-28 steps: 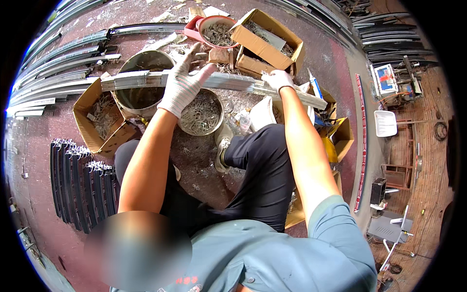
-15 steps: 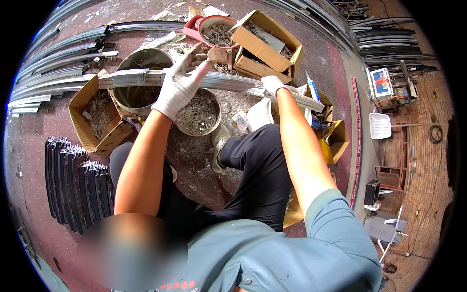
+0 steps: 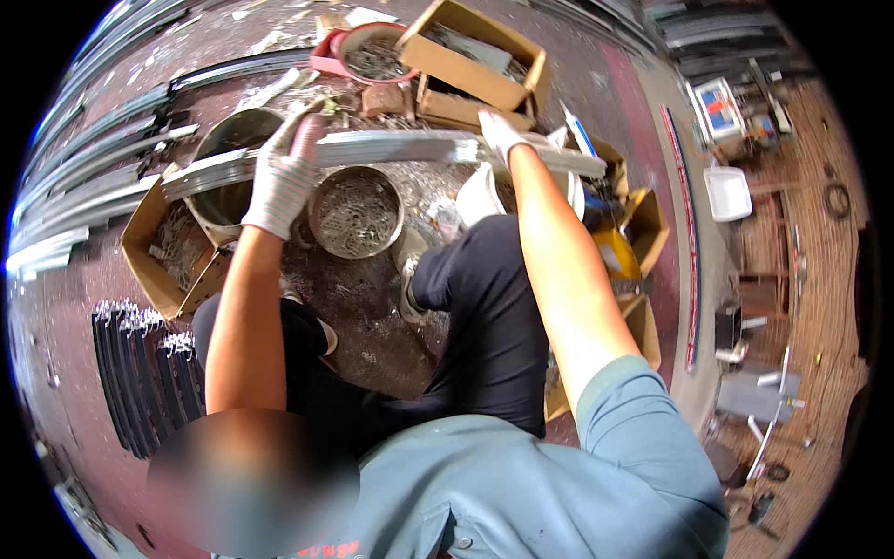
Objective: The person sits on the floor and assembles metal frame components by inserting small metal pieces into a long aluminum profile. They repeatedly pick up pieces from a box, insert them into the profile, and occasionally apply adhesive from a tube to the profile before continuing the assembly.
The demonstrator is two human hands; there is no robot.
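Observation:
A long bundle of thin silvery metal strips (image 3: 400, 147) runs across in front of me, above the buckets. My left hand (image 3: 281, 186), in a pale knitted work glove, lies against its left part with fingers stretched beyond it and the thumb apart. Toward the bundle's right end my right hand (image 3: 503, 138), gloved alike, touches it with straightened fingers; motion blurs them. Below the bundle stand a round metal pot (image 3: 357, 256) holding small metal scraps, a large dark bucket (image 3: 209, 207) and a white bucket (image 3: 473, 197).
Cardboard boxes with scraps stand at left (image 3: 149, 270) and ahead (image 3: 466, 70). Near the latter is a red basin (image 3: 349, 42). A blue-and-white tube (image 3: 577, 130) and a yellow bag (image 3: 615, 252) are at right. Dark profiles (image 3: 140, 382) lie stacked at lower left.
The whole view has shifted. My right hand's fingers, curled round the strips before, are now straightened. The bundle's right end sits slightly higher over the white bucket, and its strips look less spread.

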